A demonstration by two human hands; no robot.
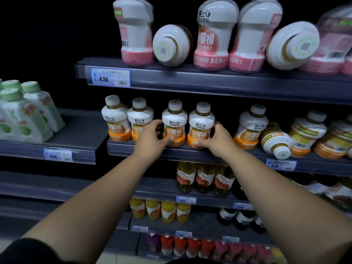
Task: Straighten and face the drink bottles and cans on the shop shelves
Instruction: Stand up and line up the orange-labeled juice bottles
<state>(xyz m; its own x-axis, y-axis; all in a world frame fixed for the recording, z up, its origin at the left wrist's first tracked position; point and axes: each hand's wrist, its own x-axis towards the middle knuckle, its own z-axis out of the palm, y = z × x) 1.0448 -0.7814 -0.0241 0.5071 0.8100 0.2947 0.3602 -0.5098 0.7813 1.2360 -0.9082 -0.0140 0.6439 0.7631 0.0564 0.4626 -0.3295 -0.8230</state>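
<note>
Both bare forearms stretch up and inward, meeting at the bottle pair [182, 122]; left hand [150, 138] curls round the pair's left side, thumb across the front; right hand [217, 139] clasps its right side, thumb low in front.

One camera alone watched, worn on the person's head. It looked forward and slightly down at the shop shelving, facing it nearly square and close. Both forearms [114, 187] ran up from the bottom corners, the left hand [150, 137] gripping one orange-banded bottle [174, 121], the right hand [219, 139] the next bottle [201, 123], at mid-picture on the middle shelf [247, 152]. The wide lens bowed the top shelf [190, 79] overhead and took in lower shelves [162, 193] beneath.
</note>
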